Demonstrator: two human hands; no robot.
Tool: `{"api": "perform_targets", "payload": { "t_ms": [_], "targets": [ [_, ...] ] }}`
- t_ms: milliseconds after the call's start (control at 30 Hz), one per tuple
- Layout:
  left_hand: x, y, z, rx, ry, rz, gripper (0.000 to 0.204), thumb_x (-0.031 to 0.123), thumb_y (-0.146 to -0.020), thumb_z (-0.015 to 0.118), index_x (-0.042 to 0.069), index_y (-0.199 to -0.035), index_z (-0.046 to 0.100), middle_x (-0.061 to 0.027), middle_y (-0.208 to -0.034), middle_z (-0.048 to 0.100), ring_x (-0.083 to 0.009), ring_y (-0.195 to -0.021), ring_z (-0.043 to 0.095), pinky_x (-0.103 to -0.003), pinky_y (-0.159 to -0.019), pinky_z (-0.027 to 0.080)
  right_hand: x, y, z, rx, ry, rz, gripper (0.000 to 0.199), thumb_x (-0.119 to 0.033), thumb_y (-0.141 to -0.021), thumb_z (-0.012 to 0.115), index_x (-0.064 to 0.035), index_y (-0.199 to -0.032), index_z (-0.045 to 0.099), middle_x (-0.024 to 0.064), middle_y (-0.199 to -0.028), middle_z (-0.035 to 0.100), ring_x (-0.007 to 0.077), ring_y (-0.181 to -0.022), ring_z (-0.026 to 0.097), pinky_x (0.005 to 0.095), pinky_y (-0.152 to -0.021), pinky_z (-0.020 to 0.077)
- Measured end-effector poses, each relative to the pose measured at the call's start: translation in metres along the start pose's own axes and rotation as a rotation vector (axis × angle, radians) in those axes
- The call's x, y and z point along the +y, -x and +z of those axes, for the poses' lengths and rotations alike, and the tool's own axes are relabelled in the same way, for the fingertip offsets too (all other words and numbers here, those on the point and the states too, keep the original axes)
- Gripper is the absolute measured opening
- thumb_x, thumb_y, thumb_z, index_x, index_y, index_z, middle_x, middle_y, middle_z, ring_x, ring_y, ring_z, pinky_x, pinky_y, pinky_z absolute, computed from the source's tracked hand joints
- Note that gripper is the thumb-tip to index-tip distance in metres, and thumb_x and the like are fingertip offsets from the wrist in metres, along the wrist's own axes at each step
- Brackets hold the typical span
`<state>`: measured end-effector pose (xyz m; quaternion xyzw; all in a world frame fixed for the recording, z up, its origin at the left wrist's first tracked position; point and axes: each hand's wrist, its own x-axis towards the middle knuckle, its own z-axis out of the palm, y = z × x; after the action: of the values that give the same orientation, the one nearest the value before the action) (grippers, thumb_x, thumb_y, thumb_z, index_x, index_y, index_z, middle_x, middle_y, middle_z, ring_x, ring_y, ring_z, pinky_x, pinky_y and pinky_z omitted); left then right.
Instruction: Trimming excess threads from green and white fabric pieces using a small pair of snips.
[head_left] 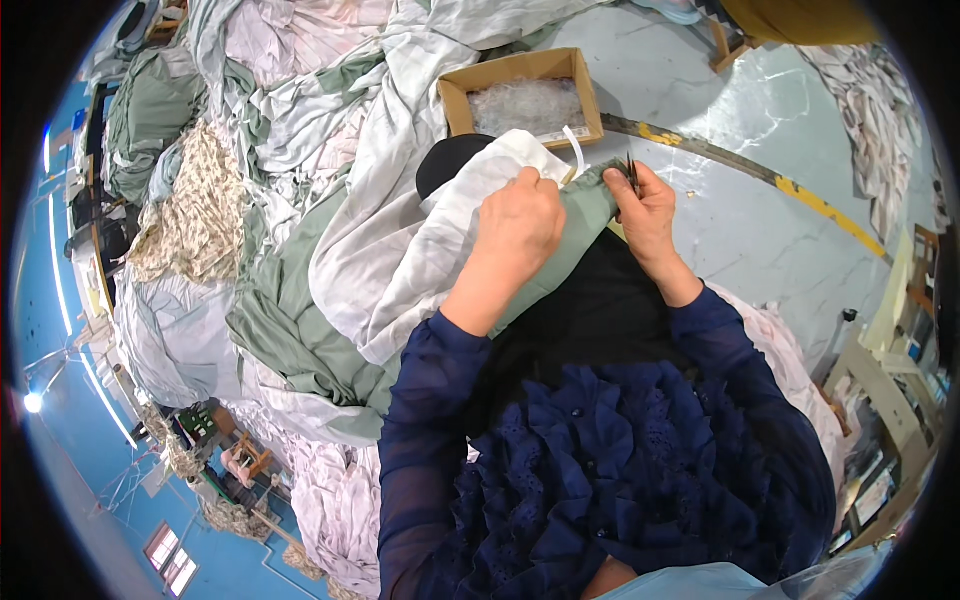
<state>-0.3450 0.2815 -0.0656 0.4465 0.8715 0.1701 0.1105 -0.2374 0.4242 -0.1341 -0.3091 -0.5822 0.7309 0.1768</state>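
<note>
Across my lap lies a large cloth, with a pale white side [400,270] and a sage green side [575,235]. My left hand [520,220] is closed on its folded edge, knuckles up. To the right, my right hand [645,210] pinches small dark thread snips [632,172], their points upward, close against the green corner of the cloth. Whether the blades are apart is too small to tell. A narrow white strip [575,148] sticks up from the edge between the hands. The fingertips of my left hand are hidden in the cloth.
Beyond my hands, a cardboard box [465,110] holds grey-white thread scraps. Heaps of white, pink and green fabric [330,130] spread out on the left. A floor strip with worn yellow paint [830,212] curves across the tiled floor. A wooden stool [885,385] stands at right.
</note>
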Motion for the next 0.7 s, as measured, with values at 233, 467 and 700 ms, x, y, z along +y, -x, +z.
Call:
{"api": "perform_targets", "payload": {
  "t_ms": [233,467,700],
  "targets": [
    [-0.013,0.003,0.000,0.063,0.180,-0.025,0.006,0.005,-0.083,0.058,0.001,-0.079,0.061,-0.0170,-0.078,0.060,-0.0384,-0.068,0.060,-0.046,-0.061,0.049,-0.001,0.000,0.000,-0.004,-0.004,0.021,0.012,-0.014,-0.094,0.067,-0.0018,-0.092,0.067,-0.0098,-0.070,0.051,0.0002,-0.062,0.039,0.0192,-0.053,0.0314],
    [-0.017,-0.002,-0.006,0.109,0.499,-0.165,0.011,0.009,-0.089,0.057,0.001,-0.082,0.062,-0.0175,-0.078,0.062,-0.0360,-0.069,0.060,-0.042,-0.063,0.048,0.002,-0.001,-0.001,-0.007,0.019,0.019,0.014,-0.015,-0.094,0.067,-0.0015,-0.092,0.067,-0.0094,-0.070,0.052,0.0006,-0.062,0.040,0.0190,-0.054,0.0326],
    [-0.019,-0.009,-0.011,-0.025,0.832,-0.347,0.016,0.011,-0.095,0.054,0.000,-0.084,0.062,-0.0082,-0.073,0.063,-0.0162,-0.062,0.060,-0.031,-0.058,0.045,0.003,-0.002,-0.001,-0.010,0.035,0.022,0.013,-0.015,-0.094,0.067,-0.0017,-0.092,0.068,-0.0095,-0.069,0.051,0.0007,-0.062,0.040,0.0193,-0.053,0.0326]
  ]
}}
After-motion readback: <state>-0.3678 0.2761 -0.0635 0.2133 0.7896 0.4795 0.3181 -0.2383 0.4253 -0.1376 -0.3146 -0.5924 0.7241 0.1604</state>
